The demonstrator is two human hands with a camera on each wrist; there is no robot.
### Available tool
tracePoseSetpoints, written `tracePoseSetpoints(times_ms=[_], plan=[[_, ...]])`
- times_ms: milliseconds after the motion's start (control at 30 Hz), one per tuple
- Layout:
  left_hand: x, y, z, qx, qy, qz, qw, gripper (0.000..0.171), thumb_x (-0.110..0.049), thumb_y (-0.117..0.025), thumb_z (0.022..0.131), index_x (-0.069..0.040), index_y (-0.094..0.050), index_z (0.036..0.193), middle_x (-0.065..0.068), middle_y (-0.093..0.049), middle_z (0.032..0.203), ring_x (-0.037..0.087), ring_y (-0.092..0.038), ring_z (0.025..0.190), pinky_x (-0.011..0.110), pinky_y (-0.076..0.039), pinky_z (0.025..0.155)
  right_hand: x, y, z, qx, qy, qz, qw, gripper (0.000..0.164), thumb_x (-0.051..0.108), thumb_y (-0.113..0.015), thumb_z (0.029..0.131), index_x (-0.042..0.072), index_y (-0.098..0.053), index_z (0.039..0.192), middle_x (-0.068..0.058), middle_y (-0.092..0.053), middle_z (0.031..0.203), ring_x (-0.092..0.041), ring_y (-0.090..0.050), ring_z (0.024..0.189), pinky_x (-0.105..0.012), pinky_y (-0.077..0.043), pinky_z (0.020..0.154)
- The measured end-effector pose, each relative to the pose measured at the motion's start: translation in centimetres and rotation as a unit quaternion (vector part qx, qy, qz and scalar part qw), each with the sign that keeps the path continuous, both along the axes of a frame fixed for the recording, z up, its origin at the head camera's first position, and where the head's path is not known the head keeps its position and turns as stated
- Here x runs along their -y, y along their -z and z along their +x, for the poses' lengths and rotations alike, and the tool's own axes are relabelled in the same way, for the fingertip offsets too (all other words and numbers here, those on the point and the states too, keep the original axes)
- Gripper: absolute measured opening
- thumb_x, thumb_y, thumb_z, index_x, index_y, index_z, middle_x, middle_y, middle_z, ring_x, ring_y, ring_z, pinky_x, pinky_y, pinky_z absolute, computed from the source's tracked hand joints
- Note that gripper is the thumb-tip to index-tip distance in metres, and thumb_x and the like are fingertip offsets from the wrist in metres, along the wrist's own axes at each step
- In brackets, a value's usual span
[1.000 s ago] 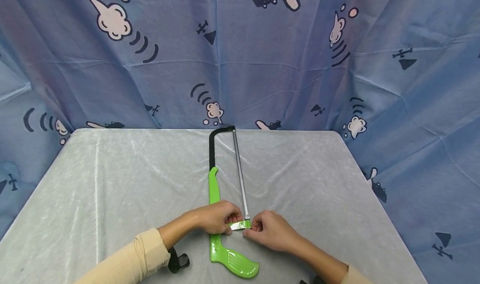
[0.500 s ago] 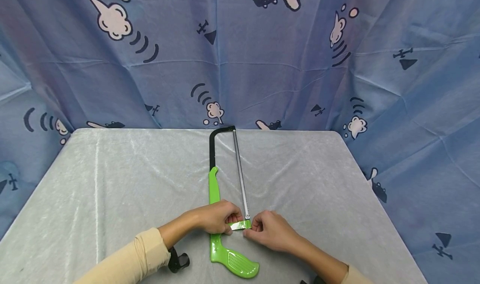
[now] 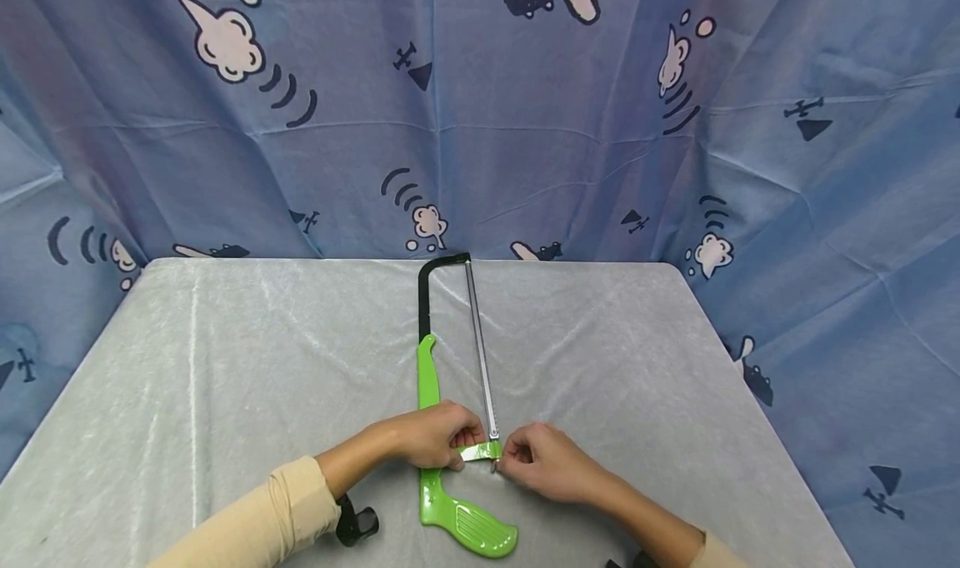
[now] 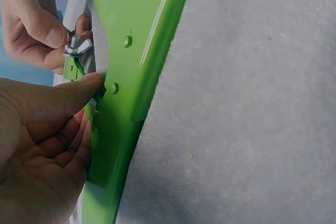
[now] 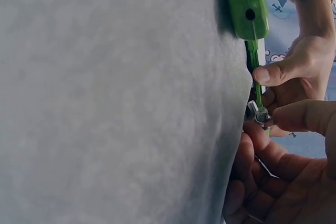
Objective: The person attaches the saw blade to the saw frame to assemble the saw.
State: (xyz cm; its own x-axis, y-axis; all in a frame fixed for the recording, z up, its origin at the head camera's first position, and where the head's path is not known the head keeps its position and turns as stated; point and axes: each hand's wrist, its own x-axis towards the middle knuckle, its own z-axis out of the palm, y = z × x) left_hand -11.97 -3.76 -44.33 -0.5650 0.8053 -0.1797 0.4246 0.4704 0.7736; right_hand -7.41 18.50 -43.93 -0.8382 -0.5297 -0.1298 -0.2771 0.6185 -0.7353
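A hacksaw [image 3: 428,376] lies on the table, its green handle [image 3: 480,530] toward me and its black front frame pointing away. Its silver blade [image 3: 480,347] runs along the right side. My left hand [image 3: 435,435] holds the saw at the short green crosspiece [image 3: 480,451], thumb on top and fingers curled beneath. At the crosspiece's outer end, my right hand [image 3: 551,464] pinches a wing nut [image 4: 84,46] between thumb and forefinger. The left wrist view shows the nut's threaded bolt [image 4: 75,40] standing out past it. Fingers partly hide the wings in the right wrist view.
A pale grey plush cloth [image 3: 300,343] covers the table. Behind it hangs a blue patterned curtain [image 3: 480,93]. A black wrist strap [image 3: 356,522] shows by the left sleeve [image 3: 262,510].
My right hand has shifted slightly to the right, and a small metal end now shows below the crosspiece by its fingertips. The left hand and the hacksaw look unmoved.
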Motion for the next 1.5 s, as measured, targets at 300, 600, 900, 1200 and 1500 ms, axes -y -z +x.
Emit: tracePoseSetpoints(times_ms=[300,600,900,1200,1500], plan=[[0.0,-0.2,0.1,-0.001,0.001,0.004,1.0000,0.026,0.009,-0.077,0.074,-0.006,-0.066,0.093,-0.002,-0.058,0.077,0.001,-0.050,0.071,0.019,-0.047,0.069,-0.4,0.2,-0.1,0.005,-0.016,-0.021,1.000,0.010,0.006,-0.063,0.083,0.012,-0.068,0.077,0.012,-0.056,0.067,0.001,-0.050,0.060,-0.021,-0.045,0.055],[0.0,-0.2,0.2,-0.001,-0.002,-0.004,1.0000,0.027,0.009,-0.077,0.075,-0.007,-0.066,0.095,-0.003,-0.058,0.078,0.001,-0.050,0.072,0.018,-0.047,0.070,-0.4,0.2,0.1,0.006,-0.008,-0.012,1.000,0.015,0.007,-0.068,0.086,0.015,-0.062,0.075,0.012,-0.054,0.065,0.000,-0.050,0.059,-0.022,-0.045,0.054],[0.0,-0.1,0.1,-0.003,-0.001,-0.004,1.0000,0.027,0.008,-0.077,0.075,-0.007,-0.066,0.094,-0.003,-0.058,0.078,0.001,-0.050,0.071,0.018,-0.046,0.070,-0.2,0.1,0.3,-0.005,0.001,0.002,1.000,0.016,0.006,-0.070,0.087,0.014,-0.066,0.074,0.013,-0.055,0.064,0.001,-0.050,0.058,-0.022,-0.046,0.054],[0.0,0.0,0.1,-0.009,0.003,0.000,1.0000,0.026,0.008,-0.078,0.074,-0.007,-0.066,0.092,-0.003,-0.058,0.077,0.001,-0.050,0.070,0.018,-0.046,0.069,0.4,-0.2,0.7,-0.078,0.007,0.035,0.996,0.013,0.012,-0.071,0.076,0.017,-0.064,0.068,0.013,-0.055,0.061,0.003,-0.047,0.056,-0.020,-0.044,0.052],[-0.1,0.1,0.0,-0.011,0.001,-0.003,0.9999,0.025,0.006,-0.078,0.076,-0.008,-0.065,0.092,-0.004,-0.057,0.077,0.002,-0.049,0.071,0.019,-0.046,0.069,1.8,0.0,1.1,-0.165,0.053,0.128,0.977,0.038,0.039,-0.082,0.070,0.021,-0.052,0.057,0.017,-0.043,0.055,0.001,-0.038,0.050,-0.021,-0.034,0.046]])
